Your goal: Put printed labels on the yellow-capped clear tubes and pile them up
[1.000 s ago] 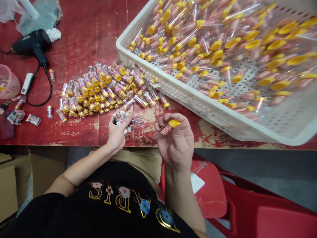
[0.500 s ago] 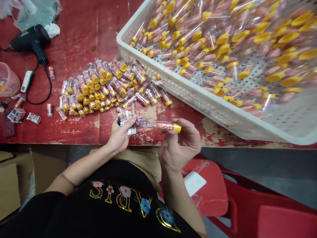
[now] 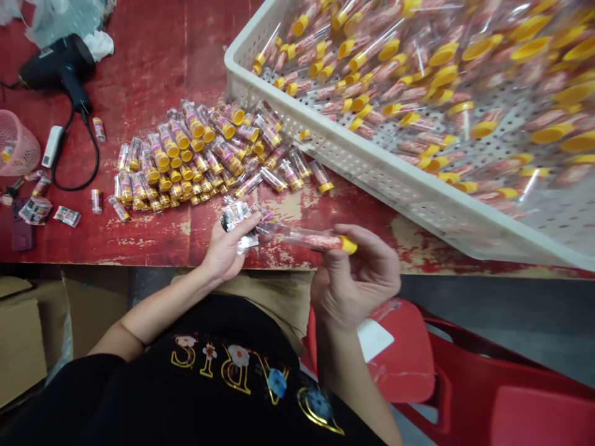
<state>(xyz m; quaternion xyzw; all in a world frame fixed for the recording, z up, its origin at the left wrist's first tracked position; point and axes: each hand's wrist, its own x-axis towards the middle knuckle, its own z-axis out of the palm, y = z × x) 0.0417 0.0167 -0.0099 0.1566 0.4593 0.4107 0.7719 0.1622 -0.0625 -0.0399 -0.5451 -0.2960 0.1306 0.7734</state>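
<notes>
My left hand is closed on a small stack of printed plastic sleeves, thumb on top. A clear tube with reddish contents and a yellow cap lies level between both hands. My right hand pinches it by the capped end between thumb and fingers. The tube's far end is close to a printed sleeve at my left fingertips; blur hides whether it is inside. Beyond my hands, a heap of sleeved tubes with yellow caps rests on the red table.
A white perforated crate full of yellow-capped tubes fills the right side. Leftward are a black heat gun with its cord, a pink basket, loose sleeves and a few single tubes. A red chair stands at lower right.
My right hand has moved right, carrying the tube farther from my left hand. My left hand keeps its hold on the sleeves. The view has shifted slightly.
</notes>
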